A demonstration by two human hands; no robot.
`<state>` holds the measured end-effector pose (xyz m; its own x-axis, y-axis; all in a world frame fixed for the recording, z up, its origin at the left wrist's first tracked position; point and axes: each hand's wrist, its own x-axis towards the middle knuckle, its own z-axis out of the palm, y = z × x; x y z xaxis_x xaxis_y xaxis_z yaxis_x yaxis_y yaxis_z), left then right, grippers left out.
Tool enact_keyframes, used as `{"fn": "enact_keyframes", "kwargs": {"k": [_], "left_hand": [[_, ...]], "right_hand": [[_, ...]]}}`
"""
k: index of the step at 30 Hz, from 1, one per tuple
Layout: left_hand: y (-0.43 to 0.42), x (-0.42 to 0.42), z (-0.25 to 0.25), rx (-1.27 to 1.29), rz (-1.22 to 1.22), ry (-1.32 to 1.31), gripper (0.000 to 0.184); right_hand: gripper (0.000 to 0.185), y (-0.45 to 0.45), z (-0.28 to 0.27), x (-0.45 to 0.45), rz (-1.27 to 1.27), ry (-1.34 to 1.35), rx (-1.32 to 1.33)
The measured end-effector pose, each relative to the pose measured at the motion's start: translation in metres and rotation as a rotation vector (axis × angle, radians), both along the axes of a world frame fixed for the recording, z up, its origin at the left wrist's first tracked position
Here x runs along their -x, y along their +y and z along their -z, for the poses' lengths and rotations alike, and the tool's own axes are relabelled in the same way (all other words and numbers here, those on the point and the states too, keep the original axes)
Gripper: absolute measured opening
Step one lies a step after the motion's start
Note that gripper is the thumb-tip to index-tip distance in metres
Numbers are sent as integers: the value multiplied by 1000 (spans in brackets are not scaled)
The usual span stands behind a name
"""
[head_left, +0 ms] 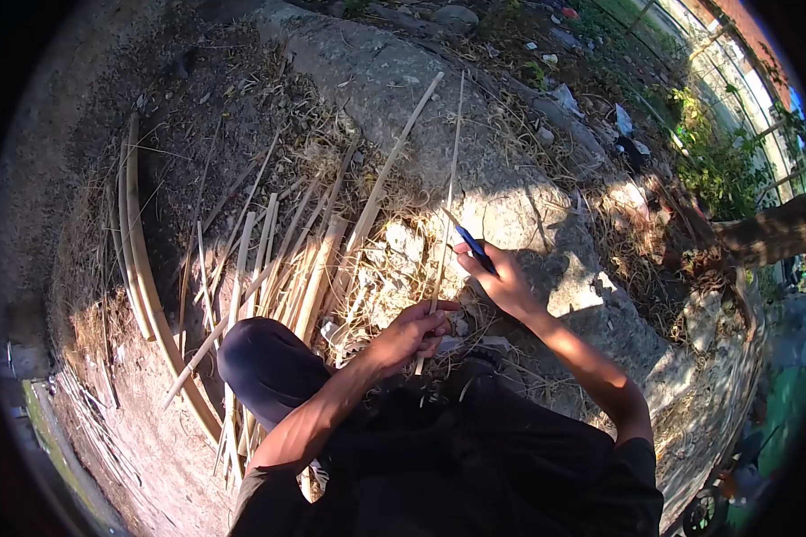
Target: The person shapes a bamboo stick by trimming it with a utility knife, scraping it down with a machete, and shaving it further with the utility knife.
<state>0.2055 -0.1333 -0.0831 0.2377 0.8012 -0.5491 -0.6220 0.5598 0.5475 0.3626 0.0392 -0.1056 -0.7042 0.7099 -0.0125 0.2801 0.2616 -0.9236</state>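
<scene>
My left hand (408, 336) is closed round the lower part of a long thin bamboo strip (454, 166), its index finger reaching to the right. The strip slants up and away over the rock. My right hand (501, 279) grips a knife with a blue handle (476, 251). Its short blade points up and left, close beside the strip; whether it touches I cannot tell. Left of my hands, several split bamboo pieces (318, 273) lie in a loose pile by my bent knee (273, 367).
A large grey rock (358, 67) spreads ahead and to the right. Long curved bamboo lengths (148, 268) lie at the left. Dry shavings (376, 268) litter the ground near the pile. Green plants (721, 174) and a log (770, 234) are at the right.
</scene>
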Motion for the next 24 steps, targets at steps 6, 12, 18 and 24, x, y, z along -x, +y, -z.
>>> {"fn": "enact_keyframes", "kwargs": {"k": [6,12,18,24], "left_hand": [[6,6,-5,-122,-23,-39,40],[4,11,-10,-222,16,46,42],[3,5,-20,-199,77,245,48],[-2,1,-10,-240,121,161,43]], "right_hand": [[39,12,-22,17,63,-6,579],[38,21,-16,31,110,84,738],[25,33,-32,29,85,293,634],[19,51,-15,17,169,217,544]]}}
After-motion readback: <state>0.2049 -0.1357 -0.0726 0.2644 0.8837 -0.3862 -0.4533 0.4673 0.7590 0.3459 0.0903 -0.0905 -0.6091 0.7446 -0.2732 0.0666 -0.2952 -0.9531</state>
